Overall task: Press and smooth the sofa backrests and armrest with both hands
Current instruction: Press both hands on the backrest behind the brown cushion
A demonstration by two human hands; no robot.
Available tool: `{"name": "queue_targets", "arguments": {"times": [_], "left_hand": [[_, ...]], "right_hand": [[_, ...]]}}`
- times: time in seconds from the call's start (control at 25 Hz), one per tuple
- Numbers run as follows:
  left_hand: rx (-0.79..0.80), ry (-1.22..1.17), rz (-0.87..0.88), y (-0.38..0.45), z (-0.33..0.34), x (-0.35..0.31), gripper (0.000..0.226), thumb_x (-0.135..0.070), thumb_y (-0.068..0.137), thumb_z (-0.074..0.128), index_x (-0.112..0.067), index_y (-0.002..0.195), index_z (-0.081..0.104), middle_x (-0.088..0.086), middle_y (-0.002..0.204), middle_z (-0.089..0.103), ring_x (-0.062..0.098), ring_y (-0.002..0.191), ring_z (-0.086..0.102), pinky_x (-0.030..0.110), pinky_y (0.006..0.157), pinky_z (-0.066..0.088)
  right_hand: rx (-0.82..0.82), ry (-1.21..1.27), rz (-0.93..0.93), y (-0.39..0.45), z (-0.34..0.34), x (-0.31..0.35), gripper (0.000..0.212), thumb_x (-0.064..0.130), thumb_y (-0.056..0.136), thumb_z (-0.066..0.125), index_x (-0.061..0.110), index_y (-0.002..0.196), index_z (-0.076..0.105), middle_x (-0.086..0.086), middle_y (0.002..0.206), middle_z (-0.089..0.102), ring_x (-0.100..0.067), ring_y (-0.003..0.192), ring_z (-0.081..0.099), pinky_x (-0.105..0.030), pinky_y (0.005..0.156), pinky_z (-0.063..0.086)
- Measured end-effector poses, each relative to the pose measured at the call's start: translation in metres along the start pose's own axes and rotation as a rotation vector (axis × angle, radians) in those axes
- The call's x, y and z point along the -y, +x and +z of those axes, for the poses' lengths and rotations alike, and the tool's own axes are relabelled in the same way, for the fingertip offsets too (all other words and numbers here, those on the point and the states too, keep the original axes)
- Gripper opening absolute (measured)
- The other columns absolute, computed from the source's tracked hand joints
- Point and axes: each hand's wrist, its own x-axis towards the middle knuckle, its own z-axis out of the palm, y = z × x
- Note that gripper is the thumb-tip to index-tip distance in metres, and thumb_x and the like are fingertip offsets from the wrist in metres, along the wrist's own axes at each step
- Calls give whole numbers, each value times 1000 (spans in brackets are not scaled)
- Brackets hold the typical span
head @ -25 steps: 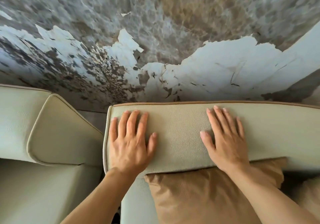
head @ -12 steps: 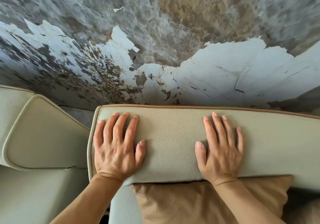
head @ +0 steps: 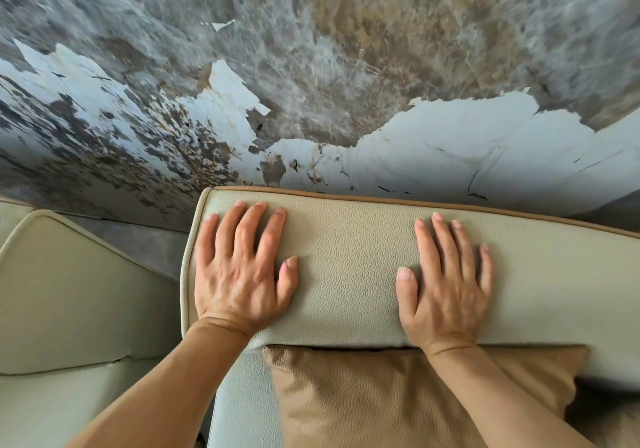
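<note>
A cream leather sofa backrest with tan piping runs across the middle of the view. My left hand lies flat on its top near the left end, fingers spread, palm down. Farther right, my right hand rests flat on the same backrest, fingers pointing toward the wall. Neither hand holds anything. To the left stands a second cream sofa piece, backrest or armrest, untouched.
A tan leather cushion leans under the backrest, partly beneath my right forearm. Behind the sofa rises a wall with peeling white paint and grey-brown patches. A narrow gap with grey floor separates the two sofa pieces.
Both hands stay flat on the backrest top with little movement. My view has shifted slightly, so the backrest and the left sofa piece sit a little differently in the frame.
</note>
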Motion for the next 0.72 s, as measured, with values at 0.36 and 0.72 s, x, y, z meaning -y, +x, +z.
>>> {"name": "queue_targets", "arguments": {"times": [0.36, 0.72], "left_hand": [[16, -21, 37, 43, 22, -1, 59, -48, 91, 31, -12, 132, 53, 15, 132, 56, 37, 127, 47, 57, 108, 32], [14, -37, 71, 78, 42, -3, 59, -49, 92, 28, -12, 132, 52, 14, 131, 55, 35, 127, 45, 55, 109, 31]], "right_hand": [[-45, -15, 38, 33, 19, -6, 62, 50, 92, 19, 20, 143, 39, -5, 150, 41, -28, 139, 35, -53, 115, 19], [-83, -21, 67, 61, 32, -12, 62, 49, 93, 19, 19, 142, 41, -6, 149, 43, -28, 138, 36, -52, 113, 20]]}}
